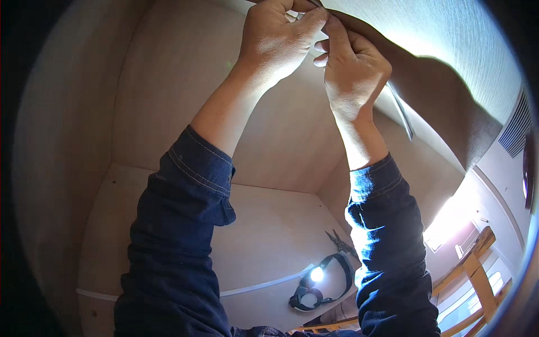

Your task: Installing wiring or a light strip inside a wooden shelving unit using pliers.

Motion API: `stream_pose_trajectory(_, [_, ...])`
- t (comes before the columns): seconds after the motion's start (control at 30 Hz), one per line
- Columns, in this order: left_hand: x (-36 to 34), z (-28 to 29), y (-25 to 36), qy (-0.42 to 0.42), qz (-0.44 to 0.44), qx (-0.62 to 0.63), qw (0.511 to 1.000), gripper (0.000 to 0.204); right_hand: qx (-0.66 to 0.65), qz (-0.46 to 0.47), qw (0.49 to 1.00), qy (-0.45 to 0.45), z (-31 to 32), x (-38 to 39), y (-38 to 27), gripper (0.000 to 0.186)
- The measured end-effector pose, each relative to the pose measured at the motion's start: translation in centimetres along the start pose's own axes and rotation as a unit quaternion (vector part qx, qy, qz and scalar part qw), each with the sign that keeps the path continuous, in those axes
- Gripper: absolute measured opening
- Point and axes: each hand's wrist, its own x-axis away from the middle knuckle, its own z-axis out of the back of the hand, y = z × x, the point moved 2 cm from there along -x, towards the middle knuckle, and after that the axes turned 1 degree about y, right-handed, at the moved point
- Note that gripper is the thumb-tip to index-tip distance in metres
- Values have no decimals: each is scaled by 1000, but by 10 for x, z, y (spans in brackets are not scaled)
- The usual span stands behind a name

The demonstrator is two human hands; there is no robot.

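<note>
Both hands are raised to the upper edge of the view, with their fingertips close together. My left hand [278, 42] is closed in a pinch beside the white textured ceiling. Facing it, my right hand [356, 70] has its thumb and forefinger pressed together, the other fingers curled. Whatever lies between the fingertips is small and mostly hidden, and I cannot make it out. The hands cast a dark shadow over the ceiling surface [460, 42].
A lit headlamp [317, 275] with a black strap lies on the pale wooden board below, near pliers [339, 242]. Wood-coloured panels [179, 84] enclose the left and middle. To the right are a slatted vent [515, 123], a bright light and a wooden ladder-like frame [480, 275].
</note>
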Motion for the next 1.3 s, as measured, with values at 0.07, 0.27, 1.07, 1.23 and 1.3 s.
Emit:
stream_pose_trajectory(0.07, [-1,-1,3,0,0,-3,1000,13,-11,-6,1000,-1,2,-3,-2,18])
stream_pose_trajectory(0.27, [-4,-6,16,21,1,-6,1000,12,-8,-24,1000,10,5,-13,-15,16])
stream_pose_trajectory(1.07, [-10,-1,1,10,-25,29,999,22,153,201,968,3,13,-13,-2,12])
stream_pose_trajectory(1.23, [-11,-4,-1,20,-22,36,999,27,158,185,970,-9,15,-13,-11,13])
stream_pose_trajectory(1.3, [-10,-7,0,26,-18,38,999,29,160,180,970,-12,15,-13,-12,13])
